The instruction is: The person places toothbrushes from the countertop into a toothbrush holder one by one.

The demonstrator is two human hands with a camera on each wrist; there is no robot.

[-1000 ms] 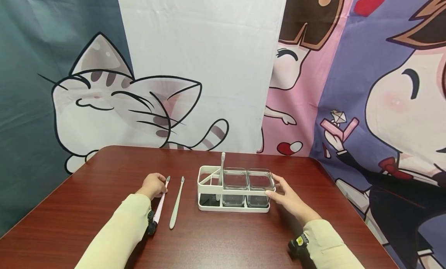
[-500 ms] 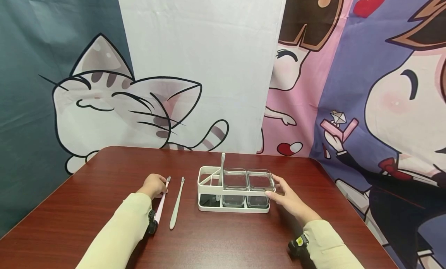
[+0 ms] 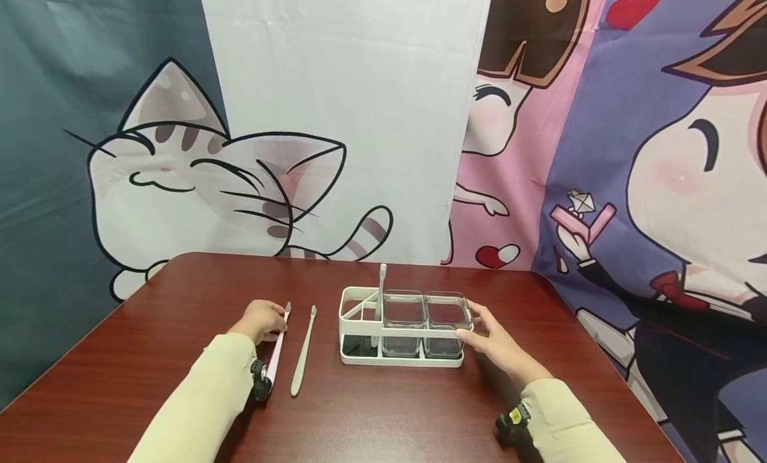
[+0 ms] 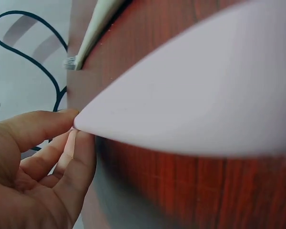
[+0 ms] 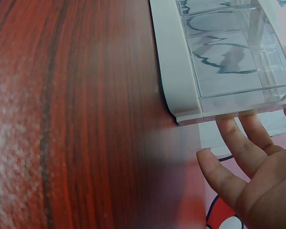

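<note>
My left hand [image 3: 261, 322] pinches a pink toothbrush [image 3: 276, 356] near its bristle end, its handle pointing toward me. In the left wrist view the toothbrush [image 4: 190, 95] looms large, thumb and fingertips meeting on its narrow part. A pale green toothbrush [image 3: 303, 356] lies on the table just right of it. My right hand [image 3: 494, 340] holds the right end of a white toothbrush holder [image 3: 392, 331], thumb at the front bar and fingers against the side. Two clear square cups [image 3: 404, 310] sit in the holder. A white-grey toothbrush [image 3: 381, 283] stands upright in its left part.
The dark red-brown wooden table [image 3: 371, 423] has rounded far corners. A cartoon-printed cloth backdrop [image 3: 359, 116] hangs behind its far edge. Black cameras are strapped to both wrists.
The left hand and the pink toothbrush have barely shifted. The right hand stays at the holder's end, and the holder stands in the same place.
</note>
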